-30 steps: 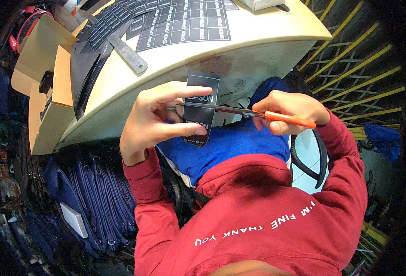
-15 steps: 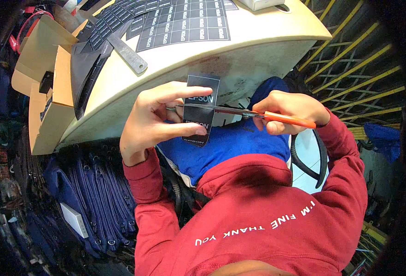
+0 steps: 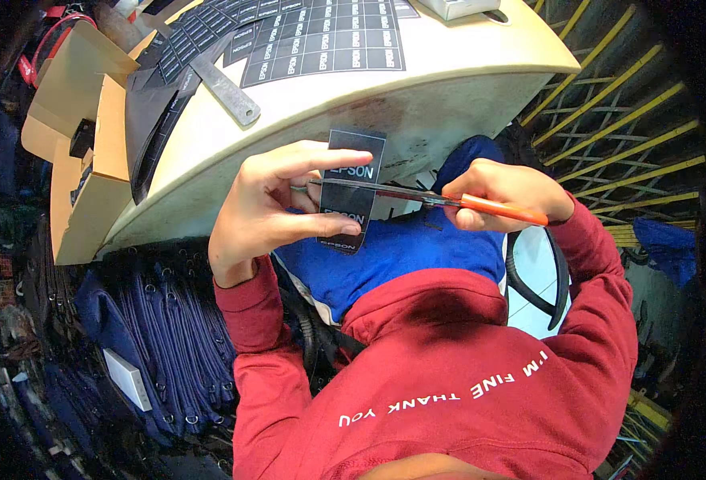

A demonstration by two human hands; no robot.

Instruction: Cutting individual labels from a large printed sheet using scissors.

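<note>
A short black strip of labels (image 3: 348,200) with white print stands roughly upright in front of the table edge. My left hand (image 3: 257,204) is closed on it, index finger across the upper label and thumb across the lower one. Orange-handled scissors (image 3: 413,194) are gripped in my right hand (image 3: 513,190). Their blades, nearly together, lie across the strip between two labels, tips close to my left palm. Whether the strip is cut there, I cannot tell.
On the pale curved table (image 3: 441,84) lie printed label sheets (image 3: 329,40), a metal ruler (image 3: 225,90) and a white box (image 3: 457,8). An open cardboard box (image 3: 101,176) stands left. Dark blue straps (image 3: 173,344) hang below it. A yellow-barred lattice (image 3: 609,104) stands right.
Both hands, the strip and the scissors keep almost the same pose. The view has shifted very slightly.
</note>
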